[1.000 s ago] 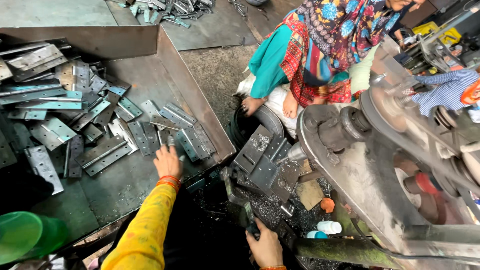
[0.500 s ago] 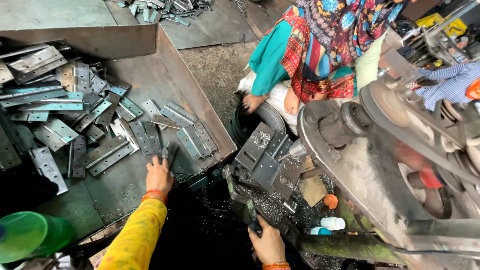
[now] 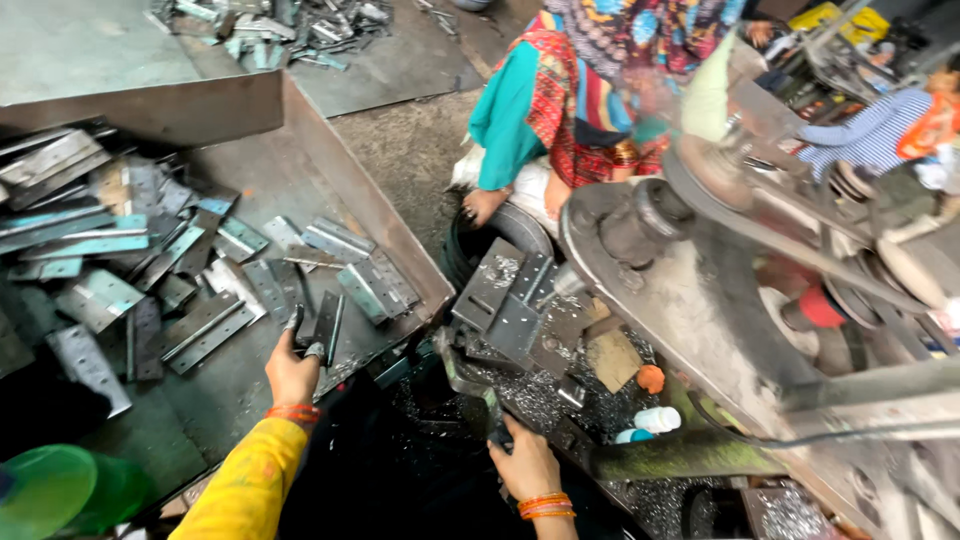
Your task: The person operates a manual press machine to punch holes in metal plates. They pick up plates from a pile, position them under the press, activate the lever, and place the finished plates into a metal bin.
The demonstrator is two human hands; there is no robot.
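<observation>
- The left hand (image 3: 292, 372), at 7 o'clock in the frame, is reaching out of a yellow sleeve (image 3: 245, 485) with the palm down and the wrist extended toward 12 o'clock.
- Its fingers are pinching a dark flat hinge plate (image 3: 326, 326), which is lying on the near edge of the metal tray (image 3: 330, 150); the plate is appearing tilted, one end lifting off the tray floor.
- The right hand (image 3: 525, 462), at 6 o'clock, is closing around a dark lever handle (image 3: 468, 388) on the press machine (image 3: 700, 300); the fingers are wrapping it, pressed together.
- Step in hand, as a judgement: one blank is being picked from the tray while the other hand is waiting on the lever.
- The next move is calling for a clean lift clear of the neighbouring plates and a carry toward 3 o'clock to the die block (image 3: 505, 310), which is sitting just beside the tray corner.
- A loose heap of grey hinge blanks (image 3: 110, 260) is lying farther up the tray, at 10 o'clock.
- At 12 o'clock, a seated person in a teal sleeve (image 3: 505, 115) is working beside the machine.
</observation>
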